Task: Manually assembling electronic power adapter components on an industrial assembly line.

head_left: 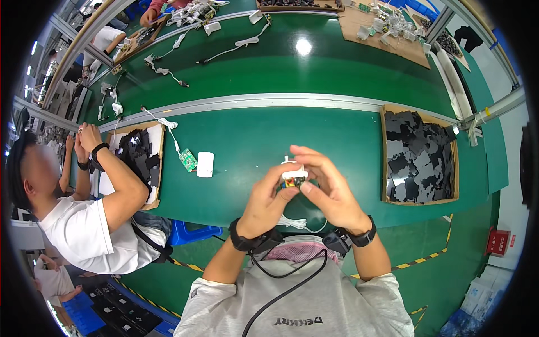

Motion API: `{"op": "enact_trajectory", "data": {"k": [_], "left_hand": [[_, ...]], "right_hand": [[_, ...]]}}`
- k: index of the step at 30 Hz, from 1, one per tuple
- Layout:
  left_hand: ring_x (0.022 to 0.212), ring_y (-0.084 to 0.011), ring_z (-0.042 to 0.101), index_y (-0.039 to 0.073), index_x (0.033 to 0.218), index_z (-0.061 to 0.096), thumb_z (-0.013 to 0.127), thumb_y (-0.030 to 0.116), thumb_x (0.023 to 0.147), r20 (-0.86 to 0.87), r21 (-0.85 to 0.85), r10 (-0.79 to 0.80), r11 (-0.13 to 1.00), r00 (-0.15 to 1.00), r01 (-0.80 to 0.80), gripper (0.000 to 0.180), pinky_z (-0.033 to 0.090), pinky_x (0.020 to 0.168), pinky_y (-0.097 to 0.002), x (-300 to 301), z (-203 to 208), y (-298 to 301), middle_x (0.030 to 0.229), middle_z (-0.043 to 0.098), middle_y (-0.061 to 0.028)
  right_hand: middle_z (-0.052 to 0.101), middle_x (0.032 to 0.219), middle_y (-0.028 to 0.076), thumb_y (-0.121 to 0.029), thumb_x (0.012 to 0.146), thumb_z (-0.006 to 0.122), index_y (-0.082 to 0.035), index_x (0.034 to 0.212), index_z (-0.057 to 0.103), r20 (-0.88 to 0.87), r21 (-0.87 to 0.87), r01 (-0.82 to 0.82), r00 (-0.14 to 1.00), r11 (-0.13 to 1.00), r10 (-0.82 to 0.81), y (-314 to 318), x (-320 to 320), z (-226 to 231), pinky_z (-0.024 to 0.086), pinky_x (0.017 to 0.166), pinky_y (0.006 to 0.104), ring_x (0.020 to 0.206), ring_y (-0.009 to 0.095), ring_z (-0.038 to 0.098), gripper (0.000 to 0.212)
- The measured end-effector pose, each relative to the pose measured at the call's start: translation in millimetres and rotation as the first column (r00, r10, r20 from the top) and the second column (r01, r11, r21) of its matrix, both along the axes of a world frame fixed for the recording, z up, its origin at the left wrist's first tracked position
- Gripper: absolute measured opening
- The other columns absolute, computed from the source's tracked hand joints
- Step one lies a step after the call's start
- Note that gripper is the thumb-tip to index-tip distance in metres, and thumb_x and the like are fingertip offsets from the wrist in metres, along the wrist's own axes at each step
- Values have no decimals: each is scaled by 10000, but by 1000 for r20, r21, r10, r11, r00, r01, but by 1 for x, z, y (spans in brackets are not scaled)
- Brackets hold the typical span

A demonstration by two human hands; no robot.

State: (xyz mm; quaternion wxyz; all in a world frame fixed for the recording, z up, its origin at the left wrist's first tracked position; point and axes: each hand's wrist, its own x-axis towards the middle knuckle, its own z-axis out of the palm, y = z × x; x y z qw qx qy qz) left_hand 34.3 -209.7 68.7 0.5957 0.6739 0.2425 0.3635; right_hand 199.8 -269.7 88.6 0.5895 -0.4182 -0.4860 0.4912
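Both hands are closed around a small white plug-in adapter [293,175] above the green table. Its near side is uncovered, showing yellow and dark electronic parts inside. My left hand [265,196] grips it from the left, thumb at the lower edge. My right hand [332,194] wraps it from the right, fingers curled over the top. A white cable [297,223] lies coiled at the table's near edge below my hands. To the left, a green circuit board [187,160] with a white cord [170,126] rests beside a white plastic housing [205,165].
On the right sits a cardboard box [384,168] of black sheet pieces; a similar box [158,163] stands left, by a co-worker [95,219] with raised hands. A metal rail [269,101] crosses the table. Beyond it lie corded boards and a cardboard sheet [353,33] bearing cabled parts.
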Motion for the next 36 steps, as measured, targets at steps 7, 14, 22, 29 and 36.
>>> {"op": "enact_trajectory", "data": {"k": [7, 14, 22, 29, 36], "left_hand": [[1004, -134, 604, 6, 1276, 527, 567, 19, 971, 98, -225, -21, 973, 995, 43, 307, 492, 871, -280, -7, -3, 7, 1099, 637, -81], [1001, -104, 603, 17, 1267, 552, 588, 28, 964, 178, -371, 82, 928, 981, -10, 306, 493, 823, -243, 5, 14, 9, 1146, 652, -88], [980, -119, 634, 21, 1332, 488, 597, 11, 951, -76, -263, 41, 963, 996, -60, 396, 517, 848, -261, -5, 21, 1, 1101, 685, -94], [937, -170, 686, 21, 1362, 420, 639, 69, 940, -281, -132, 35, 988, 959, -75, 479, 538, 819, -291, -20, 37, -5, 1057, 711, -143], [990, -290, 689, 16, 1358, 429, 658, 116, 917, -249, 139, 147, 984, 957, -115, 506, 531, 852, -367, -45, 52, -3, 1070, 702, -173]], "right_hand": [[571, 1341, 184, 103, 813, 656, -25, 1203, 585, 473, 215, 130, 853, 968, -220, 2, -13, 1, 479, 1002, 392, 1223, 325, 575, 417], [609, 1294, 183, 48, 779, 722, -18, 1127, 616, 553, 340, 189, 752, 921, -358, 7, -10, -2, 558, 878, 379, 1085, 342, 656, 369], [609, 1277, 195, 8, 760, 756, -26, 1056, 648, 669, 462, 66, 628, 884, -397, -1, -5, 11, 593, 764, 370, 973, 342, 690, 317], [615, 1258, 189, -11, 778, 753, -25, 1025, 660, 708, 339, 41, 647, 940, -284, -6, -13, 18, 591, 742, 368, 935, 337, 693, 264], [635, 1184, 175, -30, 802, 747, -25, 995, 659, 677, 325, -158, 728, 932, -112, 16, -3, 46, 539, 870, 374, 1044, 345, 643, 212]]}}
